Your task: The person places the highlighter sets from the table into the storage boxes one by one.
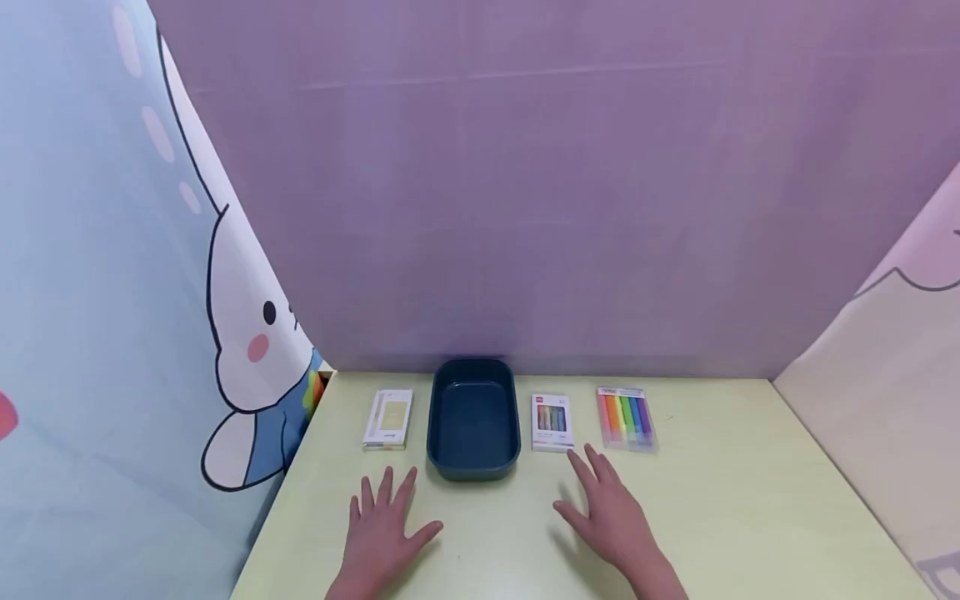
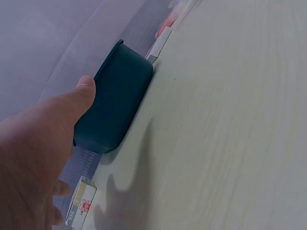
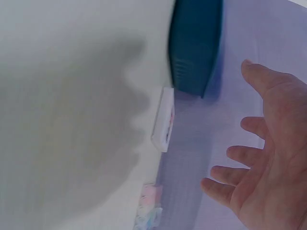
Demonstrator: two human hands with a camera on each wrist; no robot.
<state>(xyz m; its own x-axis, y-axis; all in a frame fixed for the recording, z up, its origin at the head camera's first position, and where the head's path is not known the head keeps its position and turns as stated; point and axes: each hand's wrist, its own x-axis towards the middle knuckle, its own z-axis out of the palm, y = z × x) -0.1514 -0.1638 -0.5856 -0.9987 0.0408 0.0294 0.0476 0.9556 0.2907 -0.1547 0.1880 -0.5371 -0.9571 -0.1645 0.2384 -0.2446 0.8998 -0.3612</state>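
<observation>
My left hand [image 1: 380,532] is spread over the table, holding nothing, below a white box with a yellow panel [image 1: 388,419]. To the right, my right hand [image 1: 611,514] hovers with fingers extended, its fingertips just below a small white box of coloured pens [image 1: 552,422]. Between the two boxes stands a dark teal tray [image 1: 474,425] with nothing inside. Farther right lies a clear pack of rainbow-coloured markers [image 1: 627,419]. In the left wrist view the thumb overlaps the side of the tray [image 2: 117,96]. The right wrist view shows the right palm [image 3: 276,177] bare.
The pale yellow-green table [image 1: 742,500] carries everything in a row near its back edge. Behind it hangs a purple cloth [image 1: 525,208]. A blue cartoon-printed curtain [image 1: 90,292] borders the left, and a pale pink one [image 1: 892,400] the right.
</observation>
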